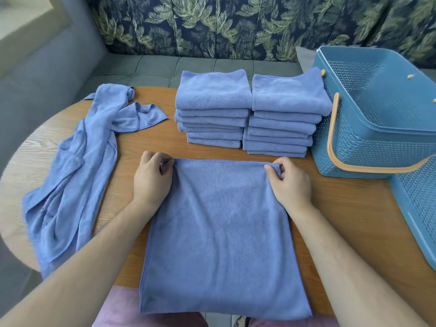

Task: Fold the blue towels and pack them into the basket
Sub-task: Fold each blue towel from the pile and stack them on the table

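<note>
A blue towel (219, 232) lies spread flat on the wooden table in front of me, its near edge hanging over the table's front. My left hand (152, 178) pinches its far left corner and my right hand (291, 180) pinches its far right corner. Behind it stand two stacks of folded blue towels, one on the left (212, 107) and one on the right (286, 112). A loose heap of unfolded blue towels (75, 166) lies on the table's left side. The blue basket (377, 142) with an orange handle stands at the right, with nothing visible inside.
A blue perforated lid or second basket (417, 208) lies at the table's right edge. The round wooden table (146, 142) stands against a grey sofa (153, 67) with a leaf-patterned back. Bare wood shows between the spread towel and the stacks.
</note>
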Available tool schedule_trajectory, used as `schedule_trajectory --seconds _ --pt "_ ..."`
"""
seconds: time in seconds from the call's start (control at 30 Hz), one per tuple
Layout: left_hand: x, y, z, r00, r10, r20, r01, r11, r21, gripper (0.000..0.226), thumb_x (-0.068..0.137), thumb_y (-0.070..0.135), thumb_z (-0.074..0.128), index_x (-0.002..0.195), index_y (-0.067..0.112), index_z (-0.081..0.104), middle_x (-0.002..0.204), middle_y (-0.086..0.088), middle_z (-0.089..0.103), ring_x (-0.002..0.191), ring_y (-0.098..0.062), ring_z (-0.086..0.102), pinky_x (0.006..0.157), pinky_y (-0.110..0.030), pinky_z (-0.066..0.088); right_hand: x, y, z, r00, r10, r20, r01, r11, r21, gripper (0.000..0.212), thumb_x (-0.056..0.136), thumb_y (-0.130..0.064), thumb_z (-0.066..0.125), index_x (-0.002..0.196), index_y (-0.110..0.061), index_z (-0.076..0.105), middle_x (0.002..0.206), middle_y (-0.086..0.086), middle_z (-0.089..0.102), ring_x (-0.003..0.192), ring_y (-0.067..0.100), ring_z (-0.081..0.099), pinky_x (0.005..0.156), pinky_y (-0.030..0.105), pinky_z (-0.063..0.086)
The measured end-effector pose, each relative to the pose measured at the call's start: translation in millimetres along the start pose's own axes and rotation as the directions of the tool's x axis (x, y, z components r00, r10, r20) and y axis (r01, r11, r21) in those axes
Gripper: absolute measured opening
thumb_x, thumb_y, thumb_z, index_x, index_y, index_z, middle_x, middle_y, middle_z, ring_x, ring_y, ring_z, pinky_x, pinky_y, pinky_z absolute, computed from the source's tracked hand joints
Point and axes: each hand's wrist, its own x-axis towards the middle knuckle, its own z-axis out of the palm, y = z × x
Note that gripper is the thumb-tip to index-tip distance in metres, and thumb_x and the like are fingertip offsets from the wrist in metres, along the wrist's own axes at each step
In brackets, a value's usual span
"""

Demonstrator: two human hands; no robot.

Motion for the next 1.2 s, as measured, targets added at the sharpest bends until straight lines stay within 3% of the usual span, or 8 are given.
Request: schedule_trajectory --seconds 0.17,0.3,0.43,0.67,0.87,1.0,1.1,1.2 --pt "-1.1 1.4 3.6 0.999 0.032 0.027 -0.032 0.999 -0.002 0.013 0.09 0.019 0.065 0.101 0.015 0.071 0.099 0.007 0.053 0.082 -0.006 0.052 0.078 -0.023 0.042 -2.6 -4.0 1.8 0.998 -0.059 -0.001 0.058 0.995 -0.085 0.02 0.095 -0.04 0.059 0.103 -0.023 0.063 0.1 -0.005 0.061 0.085 0.026 0.062 0.068 0.036 0.049" --pt "-1.5 0.2 4.4 0.995 0.071 0.07 -0.072 0.997 0.013 0.009 0.086 0.017 0.067 0.095 0.017 0.07 0.098 0.006 0.054 0.088 -0.014 0.058 0.084 -0.032 0.049 -2.3 -3.3 3.3 0.996 -0.07 0.055 0.075 0.992 -0.1 0.021 0.1 -0.036 0.054 0.107 -0.018 0.062 0.11 -0.003 0.055 0.087 0.029 0.061 0.066 0.036 0.047" --pt "1.8 -4.8 8.6 0.99 0.11 0.091 -0.118 0.989 0.088 0.004 0.089 0.013 0.062 0.092 0.014 0.065 0.096 0.0 0.056 0.086 -0.021 0.057 0.08 -0.037 0.048 -4.2 1.0 4.0 0.99 -0.137 -0.024 0.136 0.99 -0.028 0.019 0.103 -0.027 0.051 0.113 -0.014 0.061 0.117 0.002 0.054 0.104 0.027 0.053 0.081 0.04 0.048" --pt "-4.5 -4.1 7.4 0.992 0.036 0.117 -0.053 0.988 0.145 0.017 0.087 0.018 0.065 0.103 0.014 0.066 0.104 -0.006 0.06 0.1 -0.031 0.053 0.09 -0.042 0.042 -9.7 0.5 -0.7 0.994 -0.095 -0.043 0.102 0.976 0.191 0.007 0.1 -0.021 0.059 0.098 -0.015 0.057 0.093 -0.005 0.06 0.085 0.014 0.053 0.073 0.031 0.041" --pt "5.2 -3.2 -1.1 0.968 -0.008 0.253 -0.026 0.991 0.131 0.002 0.094 0.014 0.058 0.094 0.014 0.06 0.101 -0.005 0.056 0.101 -0.036 0.049 0.086 -0.036 0.034 -17.9 3.6 -14.7 0.999 0.04 -0.017 -0.032 0.935 0.354 0.005 0.092 -0.019 0.071 0.089 -0.02 0.067 0.087 -0.006 0.066 0.077 0.008 0.059 0.072 0.025 0.043" --pt "11.2 11.9 -27.9 0.962 -0.024 0.273 0.032 0.999 -0.024 0.009 0.099 0.016 0.053 0.091 0.021 0.052 0.093 0.002 0.06 0.09 -0.024 0.055 0.079 -0.039 0.045 -18.6 -4.0 -40.3 0.999 0.031 -0.026 -0.019 0.927 0.375 0.003 0.094 -0.023 0.07 0.092 -0.025 0.071 0.09 -0.008 0.07 0.085 0.009 0.064 0.078 0.022 0.048" --pt "14.3 26.6 -53.0 0.967 -0.011 0.254 0.045 0.99 -0.131 0.004 0.1 0.018 0.056 0.097 0.02 0.058 0.091 0.007 0.063 0.083 -0.01 0.057 0.071 -0.025 0.041 -12.9 -14.9 -65.4 1.0 0.028 -0.007 -0.023 0.924 0.382 0.004 0.095 -0.023 0.069 0.092 -0.026 0.071 0.09 -0.01 0.071 0.082 0.0 0.063 0.074 0.009 0.044" --pt "21.8 41.7 -78.8 0.972 -0.005 0.236 0.049 0.982 -0.184 0.007 0.098 0.021 0.063 0.104 0.023 0.062 0.093 0.008 0.063 0.081 -0.002 0.056 0.069 -0.015 0.039 -3.2 -26.3 -91.4 0.999 0.032 -0.003 -0.028 0.915 0.403 0.006 0.092 -0.018 0.072 0.094 -0.024 0.073 0.089 -0.013 0.071 0.08 -0.004 0.062 0.074 0.007 0.044"
